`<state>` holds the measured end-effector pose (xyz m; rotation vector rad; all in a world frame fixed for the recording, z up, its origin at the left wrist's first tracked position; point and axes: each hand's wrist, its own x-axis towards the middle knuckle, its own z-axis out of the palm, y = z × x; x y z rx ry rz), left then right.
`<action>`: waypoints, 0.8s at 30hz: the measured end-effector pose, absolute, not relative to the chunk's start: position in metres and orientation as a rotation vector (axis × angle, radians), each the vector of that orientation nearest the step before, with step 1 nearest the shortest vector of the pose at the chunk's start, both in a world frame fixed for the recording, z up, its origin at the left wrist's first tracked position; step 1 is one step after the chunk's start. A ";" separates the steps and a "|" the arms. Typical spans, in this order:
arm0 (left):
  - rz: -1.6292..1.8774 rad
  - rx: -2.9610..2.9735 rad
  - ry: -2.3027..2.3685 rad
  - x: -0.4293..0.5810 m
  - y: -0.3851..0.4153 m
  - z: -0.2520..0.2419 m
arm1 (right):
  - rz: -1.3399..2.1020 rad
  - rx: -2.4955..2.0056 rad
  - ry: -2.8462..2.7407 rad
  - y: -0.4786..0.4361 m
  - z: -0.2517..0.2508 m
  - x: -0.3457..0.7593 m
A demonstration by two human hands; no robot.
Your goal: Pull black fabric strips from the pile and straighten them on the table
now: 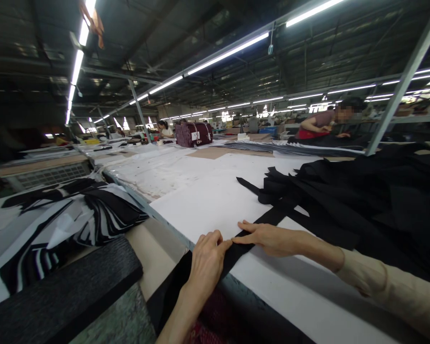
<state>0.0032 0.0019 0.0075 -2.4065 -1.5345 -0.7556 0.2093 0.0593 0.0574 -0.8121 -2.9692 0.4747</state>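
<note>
Your bare left hand, fingers curled, covers part of a long black fabric strip running eight to two o'clock over the white tabletop; you cannot tell its grip. Beside it, at two o'clock, your right hand spreads its fingers on the strip.

Head cam looks fwd & down, close above L hand & R hand.

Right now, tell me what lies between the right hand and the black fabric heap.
In the head view, a black strip runs from the right hand to the heap, over white tabletop.
</note>
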 end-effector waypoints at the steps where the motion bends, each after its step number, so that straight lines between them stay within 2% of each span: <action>1: -0.778 -2.420 -1.552 0.002 0.001 0.008 | 0.475 -0.823 -2.961 0.058 0.057 0.209; 6: -1.029 -2.571 -1.779 -0.008 -0.007 0.014 | 0.496 -0.872 -2.959 0.069 0.052 0.228; 12: -0.888 -2.561 -1.760 0.018 0.009 0.019 | 0.350 -1.076 -2.876 0.098 0.048 0.268; 15: -0.860 -2.575 -1.766 0.026 0.017 0.019 | 0.315 -1.022 -2.816 0.096 0.047 0.267; 24: -1.015 -2.680 -1.922 -0.008 -0.007 0.021 | 0.623 -0.903 -2.586 0.078 0.040 0.239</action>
